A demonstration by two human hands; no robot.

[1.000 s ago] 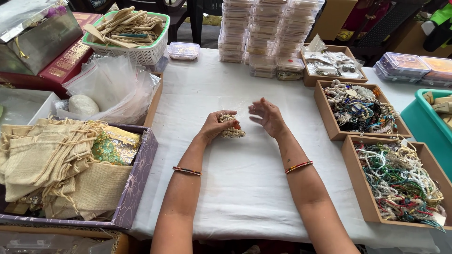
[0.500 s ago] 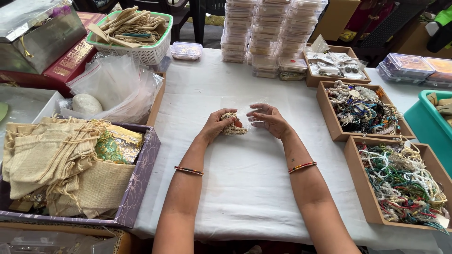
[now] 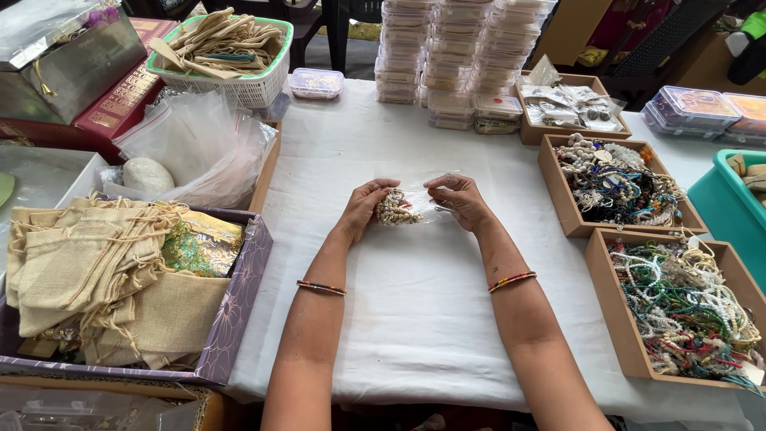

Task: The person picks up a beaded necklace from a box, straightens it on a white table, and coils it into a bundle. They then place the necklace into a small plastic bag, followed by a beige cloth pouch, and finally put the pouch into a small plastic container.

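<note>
The left hand (image 3: 365, 209) was curled narrow around one end of a small clear plastic pouch (image 3: 415, 203), fingers pinching it from the side. The right hand (image 3: 459, 199) gripped the pouch's other end, thumb and fingertips closed on the thin film. Between the two hands the pouch was stretched flat and held just above the white tablecloth (image 3: 415, 319), near the cloth's middle. It was see-through and glossy, crinkled along the top, and a bunched string of pale, cream-coloured beads (image 3: 396, 211) sat inside it towards the left hand. Whether the pouch's mouth was sealed could not be told.

Each wrist wore a thin, multicoloured bangle (image 3: 321, 287).

On the far side of the tablecloth from the person rose stacks of clear lidded boxes (image 3: 455, 56). At the cloth's right edge lay two shallow brown trays: the nearer tray (image 3: 606, 319) heaped with green, white and red bead strings, the farther tray (image 3: 558, 191) with darker mixed necklaces. At the cloth's left edge stood a purple patterned box (image 3: 235, 319) filled with beige drawstring bags (image 3: 88, 271), and beyond it a heap of loose clear plastic bags (image 3: 199, 152). At the cloth's far-left corner stood a green-rimmed white basket (image 3: 247, 84) of flat tan strips.
</note>
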